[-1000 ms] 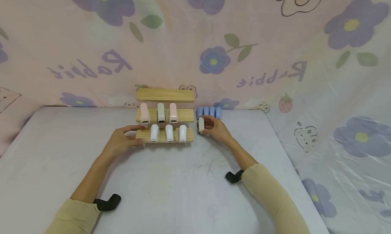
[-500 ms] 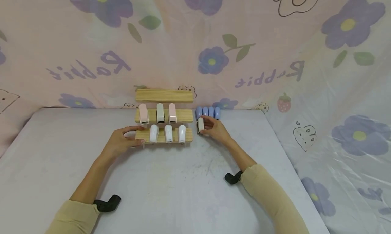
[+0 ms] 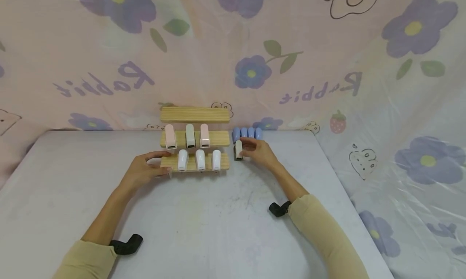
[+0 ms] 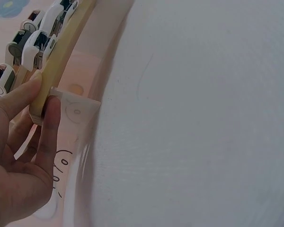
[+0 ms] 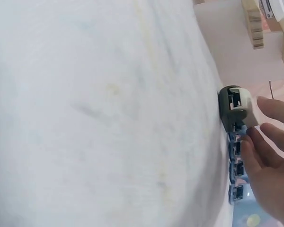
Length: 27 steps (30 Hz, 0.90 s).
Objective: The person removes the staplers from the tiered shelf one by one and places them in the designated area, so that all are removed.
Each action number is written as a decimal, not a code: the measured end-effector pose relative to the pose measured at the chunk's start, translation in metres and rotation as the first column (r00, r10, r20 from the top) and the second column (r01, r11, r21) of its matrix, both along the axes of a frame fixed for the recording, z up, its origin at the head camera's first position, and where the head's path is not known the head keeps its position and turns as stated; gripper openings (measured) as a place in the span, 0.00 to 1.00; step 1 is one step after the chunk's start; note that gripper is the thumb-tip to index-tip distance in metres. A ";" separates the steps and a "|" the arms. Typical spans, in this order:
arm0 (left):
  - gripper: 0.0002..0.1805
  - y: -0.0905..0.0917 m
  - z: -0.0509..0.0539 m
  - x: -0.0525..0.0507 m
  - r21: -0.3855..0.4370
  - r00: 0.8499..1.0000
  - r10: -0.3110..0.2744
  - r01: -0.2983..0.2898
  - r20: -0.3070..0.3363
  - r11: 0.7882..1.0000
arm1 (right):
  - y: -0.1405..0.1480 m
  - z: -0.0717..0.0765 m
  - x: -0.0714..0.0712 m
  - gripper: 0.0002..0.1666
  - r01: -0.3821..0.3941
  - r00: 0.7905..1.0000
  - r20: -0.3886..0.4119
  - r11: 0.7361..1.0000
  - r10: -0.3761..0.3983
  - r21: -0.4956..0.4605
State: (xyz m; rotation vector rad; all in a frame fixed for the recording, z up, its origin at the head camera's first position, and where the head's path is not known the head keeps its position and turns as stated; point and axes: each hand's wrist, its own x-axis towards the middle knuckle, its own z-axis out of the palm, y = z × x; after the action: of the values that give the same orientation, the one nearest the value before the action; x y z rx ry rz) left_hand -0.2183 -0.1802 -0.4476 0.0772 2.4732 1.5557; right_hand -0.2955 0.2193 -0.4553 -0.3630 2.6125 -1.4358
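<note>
My left hand (image 3: 142, 170) pinches the left end of a tiered wooden rack's lowest board (image 3: 225, 161), thumb on one face and fingers on the other in the left wrist view. Three white mini staplers (image 3: 200, 160) stand on that board. On the middle board are two pink staplers (image 3: 170, 137) and a pale green stapler (image 3: 190, 135). Right of the rack, a pale-topped stapler with a dark base (image 5: 234, 104) stands on the table. Beside it my right hand (image 3: 261, 153) has its fingers spread; in the right wrist view they hold nothing.
A row of several blue staplers (image 3: 247, 133) stands behind the pale-topped stapler, close to my right fingers. The rack's top board (image 3: 195, 114) rises near the flower-printed backdrop (image 3: 204, 60). White cloth covers the table (image 3: 204, 222).
The right fingers have let go of the pale-topped stapler and drawn slightly to the right. The left hand keeps its hold on the rack.
</note>
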 end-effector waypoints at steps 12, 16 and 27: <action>0.39 0.001 0.000 -0.001 0.001 1.000 0.006 -0.006 0.012 1.000 | 0.001 0.013 -0.003 0.29 -0.058 0.996 -0.073 0.982 0.046 -0.180; 0.39 0.000 -0.001 -0.002 0.000 1.000 0.006 -0.006 0.009 1.000 | -0.003 0.024 -0.001 0.29 -0.074 0.994 -0.105 0.947 0.043 -0.313; 0.39 0.000 0.000 -0.001 -0.024 1.000 0.009 -0.009 0.001 1.000 | -0.022 0.059 0.022 0.25 -0.111 0.977 -0.212 0.920 0.031 -0.377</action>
State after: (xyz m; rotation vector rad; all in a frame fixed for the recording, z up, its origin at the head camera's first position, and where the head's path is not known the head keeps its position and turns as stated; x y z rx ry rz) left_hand -0.2188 -0.1799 -0.4472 0.0612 2.4947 1.5290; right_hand -0.2735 0.1971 -0.3963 -0.6740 2.4109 -1.9860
